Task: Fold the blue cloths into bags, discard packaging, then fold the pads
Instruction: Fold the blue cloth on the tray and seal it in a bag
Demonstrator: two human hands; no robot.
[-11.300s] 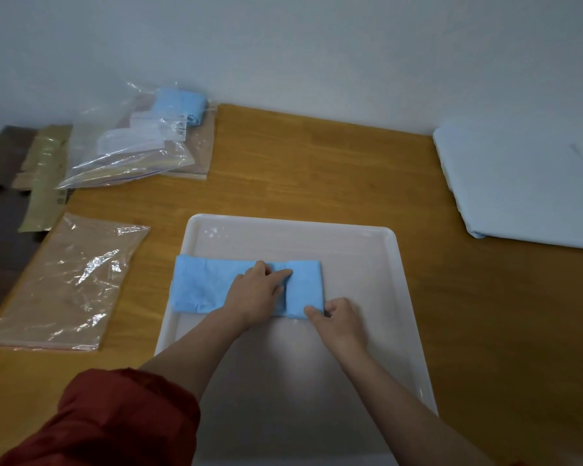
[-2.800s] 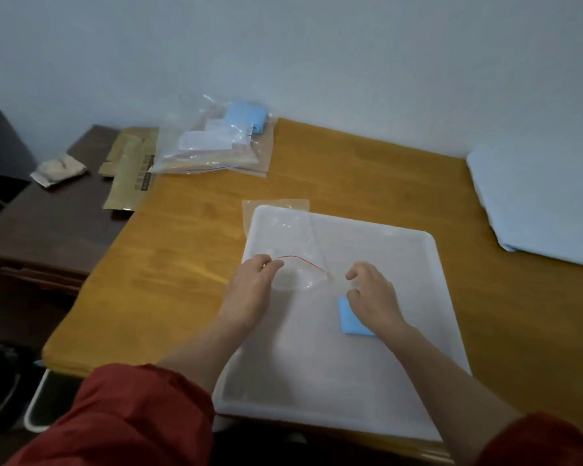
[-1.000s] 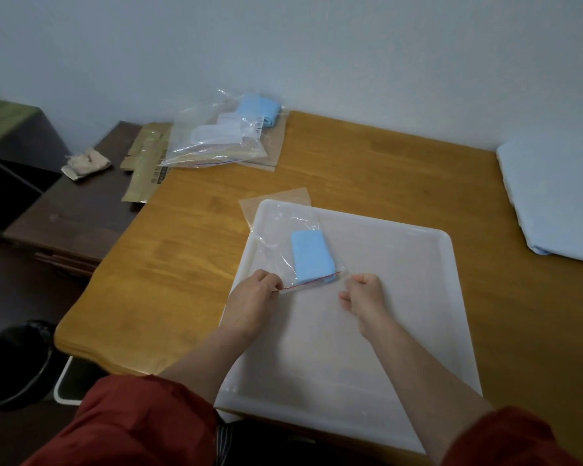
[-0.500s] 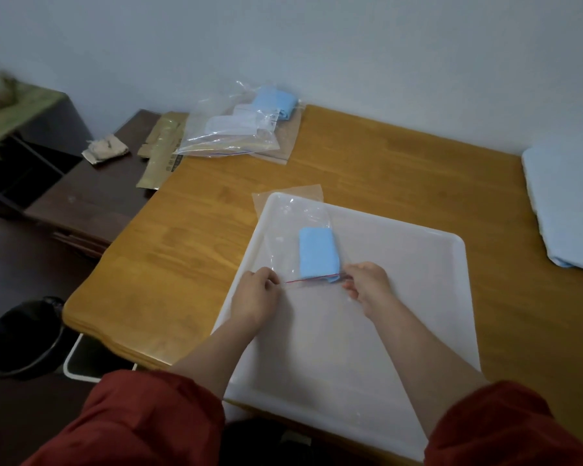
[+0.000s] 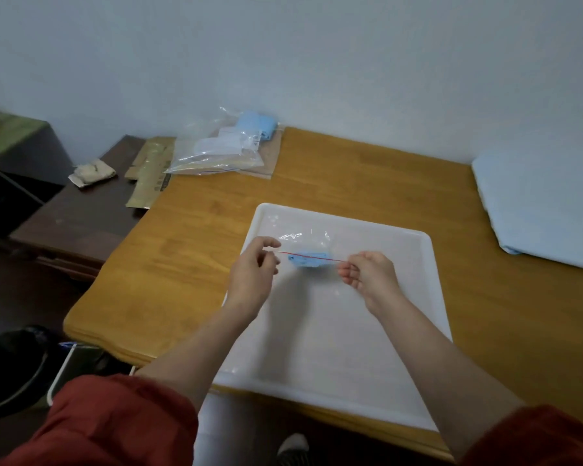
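Folded blue cloth (image 5: 309, 260) sits inside clear zip bag (image 5: 308, 245), held up just above white tray (image 5: 334, 334) on wooden surface (image 5: 189, 250). Bagging step, looks like sealing. Right hand (image 5: 367, 274) pinches red zip strip end; left hand (image 5: 254, 267) loosely curled at other end, grip unclear. Next probably: run fingers along strip, then park it with finished bags (image 5: 226, 148) back left.

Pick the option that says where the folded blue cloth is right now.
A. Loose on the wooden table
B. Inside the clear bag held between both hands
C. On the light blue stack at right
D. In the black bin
B: the folded blue cloth shows inside the clear bag, which the left hand and right hand hold above the white tray.
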